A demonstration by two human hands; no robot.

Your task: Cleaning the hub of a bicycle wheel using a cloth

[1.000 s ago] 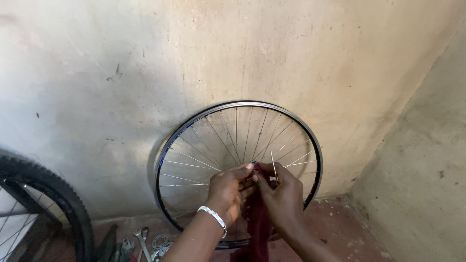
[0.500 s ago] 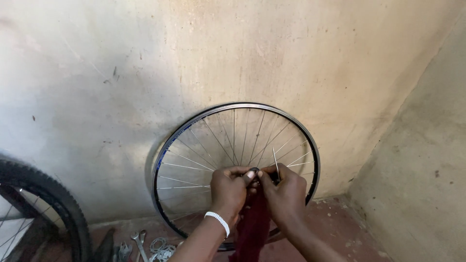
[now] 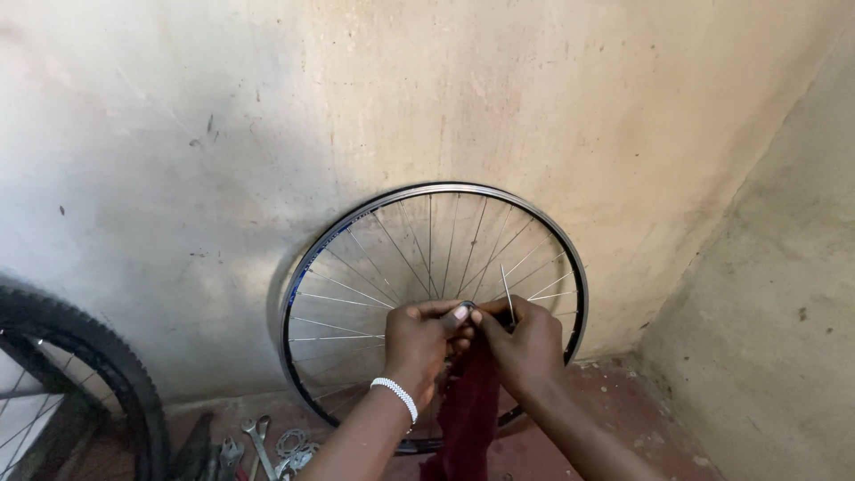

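A bare spoked bicycle wheel (image 3: 356, 227) leans upright against the plastered wall. Both my hands meet at its hub (image 3: 465, 311). My left hand (image 3: 419, 343), with a white beaded bracelet on the wrist, grips the hub from the left, fingers curled round it. My right hand (image 3: 525, 343) is closed at the hub's right side, and a thin metal spoke (image 3: 506, 289) sticks up from between its fingers. A dark red cloth (image 3: 468, 410) hangs down between my hands, below the hub. The hub itself is mostly hidden by my fingers.
A second wheel with a black knobby tyre (image 3: 98, 365) stands at the lower left. Spanners (image 3: 258, 441) and a chainring (image 3: 289, 443) lie on the reddish floor (image 3: 623, 419) below the wheel. A side wall (image 3: 784, 294) closes the corner on the right.
My view has shifted slightly, so the wheel sits a little lower and left in frame. My hands stay at the hub, fingers working closer together.
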